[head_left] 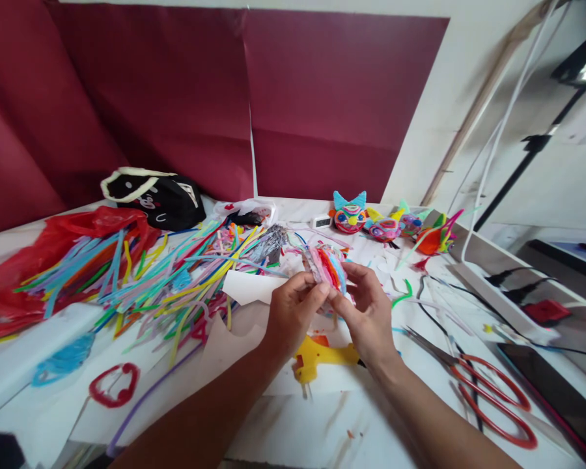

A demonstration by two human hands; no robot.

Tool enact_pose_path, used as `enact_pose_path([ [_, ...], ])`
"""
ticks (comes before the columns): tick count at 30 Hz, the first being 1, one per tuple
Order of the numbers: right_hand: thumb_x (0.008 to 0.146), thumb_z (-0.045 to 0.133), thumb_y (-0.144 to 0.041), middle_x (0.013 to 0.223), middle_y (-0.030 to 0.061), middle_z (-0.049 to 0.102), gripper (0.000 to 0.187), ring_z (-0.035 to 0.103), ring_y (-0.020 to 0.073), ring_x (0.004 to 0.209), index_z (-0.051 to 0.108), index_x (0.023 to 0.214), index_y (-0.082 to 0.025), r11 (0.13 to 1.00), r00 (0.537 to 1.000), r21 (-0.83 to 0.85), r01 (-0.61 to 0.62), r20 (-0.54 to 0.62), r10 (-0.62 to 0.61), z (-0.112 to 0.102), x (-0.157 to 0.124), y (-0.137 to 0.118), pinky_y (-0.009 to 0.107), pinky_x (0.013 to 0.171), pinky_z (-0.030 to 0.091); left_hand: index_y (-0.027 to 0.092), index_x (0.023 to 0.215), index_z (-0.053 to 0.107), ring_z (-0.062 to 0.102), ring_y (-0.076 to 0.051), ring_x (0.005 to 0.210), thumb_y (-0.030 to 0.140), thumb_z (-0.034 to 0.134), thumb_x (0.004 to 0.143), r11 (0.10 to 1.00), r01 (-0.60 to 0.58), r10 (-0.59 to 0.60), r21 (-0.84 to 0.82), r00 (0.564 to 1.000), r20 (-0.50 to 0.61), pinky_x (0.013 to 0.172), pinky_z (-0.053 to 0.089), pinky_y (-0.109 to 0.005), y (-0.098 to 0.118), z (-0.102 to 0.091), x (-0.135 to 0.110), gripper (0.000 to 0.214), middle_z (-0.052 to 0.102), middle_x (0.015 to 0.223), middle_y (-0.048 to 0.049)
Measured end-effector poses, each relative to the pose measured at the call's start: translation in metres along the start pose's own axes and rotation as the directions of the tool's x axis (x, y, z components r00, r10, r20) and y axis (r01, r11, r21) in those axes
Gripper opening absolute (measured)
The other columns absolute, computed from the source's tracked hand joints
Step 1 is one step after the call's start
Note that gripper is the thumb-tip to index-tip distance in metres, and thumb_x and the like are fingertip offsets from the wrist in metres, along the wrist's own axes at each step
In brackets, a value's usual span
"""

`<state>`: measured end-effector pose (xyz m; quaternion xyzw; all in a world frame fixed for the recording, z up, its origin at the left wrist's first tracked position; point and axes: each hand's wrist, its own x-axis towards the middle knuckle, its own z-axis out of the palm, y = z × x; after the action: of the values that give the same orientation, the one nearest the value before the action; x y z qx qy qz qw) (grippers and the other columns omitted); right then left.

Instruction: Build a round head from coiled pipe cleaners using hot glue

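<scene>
Both hands hold a small striped piece made of pipe cleaners (331, 266), in pink, red, orange and light blue, raised over the middle of the table. My left hand (295, 309) pinches its lower left side between thumb and fingers. With thumb and curled fingers, my right hand (366, 312) grips its right side, and the two thumbs almost meet at the lower edge. Below the hands lies a yellow glue gun (322, 355), partly hidden by my right wrist. Scissors with orange handles (473, 378) rest to the right of my right forearm.
A big heap of loose pipe cleaners (185, 273) spreads leftward to a red plastic bag (29, 260). Several finished pipe-cleaner figures, one a blue-eared face (350, 215), stand at the back. A phone (551, 391) and a power strip (505, 303) with cables lie at right.
</scene>
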<state>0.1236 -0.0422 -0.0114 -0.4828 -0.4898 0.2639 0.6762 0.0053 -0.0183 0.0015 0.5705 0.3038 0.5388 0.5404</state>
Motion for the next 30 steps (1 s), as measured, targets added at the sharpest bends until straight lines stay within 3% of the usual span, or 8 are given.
enact_pose_path([
  [7, 0.072, 0.075, -0.037, 0.112, 0.0081, 0.064, 0.044, 0.06, 0.0263, 0.103, 0.059, 0.111, -0.023, 0.998, 0.998, -0.04, 0.055, -0.005, -0.055, -0.002, 0.001, 0.002, 0.043, 0.086, 0.048, 0.016, 0.074, 0.062, 0.059, -0.011, 0.06, 0.035, 0.061, 0.084, 0.999, -0.013, 0.012, 0.039, 1.0, 0.021, 0.056, 0.052, -0.019, 0.001, -0.002, 0.001, 0.021, 0.062, 0.065, 0.002],
  [16, 0.077, 0.072, -0.037, 0.121, 0.0074, 0.06, 0.046, 0.058, 0.0261, 0.11, 0.058, 0.12, -0.026, 0.986, 0.988, -0.089, 0.143, 0.067, -0.137, -0.004, 0.003, 0.012, 0.044, 0.092, 0.047, 0.017, 0.073, 0.058, 0.058, -0.01, 0.054, 0.036, 0.061, 0.084, 0.999, -0.012, 0.014, 0.038, 0.999, -0.049, 0.055, 0.053, -0.02, -0.005, -0.001, 0.002, 0.022, 0.06, 0.062, 0.0031],
  [30, 0.077, 0.067, -0.025, 0.129, 0.0072, 0.058, 0.049, 0.052, 0.0267, 0.119, 0.057, 0.125, -0.026, 0.972, 0.98, -0.149, 0.181, 0.108, -0.166, -0.003, 0.001, 0.006, 0.046, 0.098, 0.042, 0.017, 0.069, 0.054, 0.057, -0.011, 0.052, 0.039, 0.064, 0.08, 0.998, 0.052, -0.054, -0.018, 0.992, -0.114, 0.051, 0.052, -0.022, -0.008, -0.001, 0.004, 0.026, 0.056, 0.059, 0.0034],
])
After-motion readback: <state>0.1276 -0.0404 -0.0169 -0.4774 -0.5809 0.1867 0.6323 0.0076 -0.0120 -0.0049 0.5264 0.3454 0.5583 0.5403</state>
